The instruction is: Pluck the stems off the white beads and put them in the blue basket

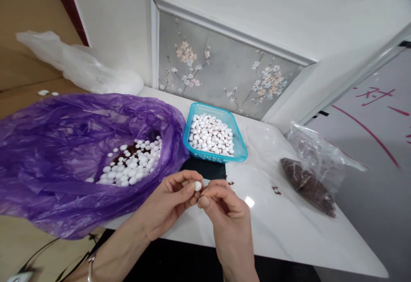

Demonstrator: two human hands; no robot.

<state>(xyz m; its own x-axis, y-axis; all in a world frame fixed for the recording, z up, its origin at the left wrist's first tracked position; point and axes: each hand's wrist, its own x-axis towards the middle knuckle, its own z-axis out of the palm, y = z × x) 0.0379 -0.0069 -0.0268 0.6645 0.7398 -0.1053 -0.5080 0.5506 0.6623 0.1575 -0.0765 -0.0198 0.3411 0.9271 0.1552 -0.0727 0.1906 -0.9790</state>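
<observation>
Near the table's front edge, my left hand point(175, 196) pinches a small white ball point(198, 185) between thumb and fingers. My right hand point(226, 218) is right beside it, thumb and forefinger pressed together close to the ball. Whatever those fingertips hold is too small to make out. Beyond my hands stands a blue plastic basket point(242, 147) filled with similar white balls point(212, 134). To the left, an open purple plastic bag point(64, 145) contains more white balls point(128, 168) and small dark brown pieces point(130, 149).
A clear bag of brown bits point(310, 185) lies on the right of the white tabletop point(289, 235). Loose brown bits point(276, 191) are scattered nearby. A dark flat object point(207, 168) sits before the basket. White plastic point(105, 74) rests behind the purple bag, against the wall.
</observation>
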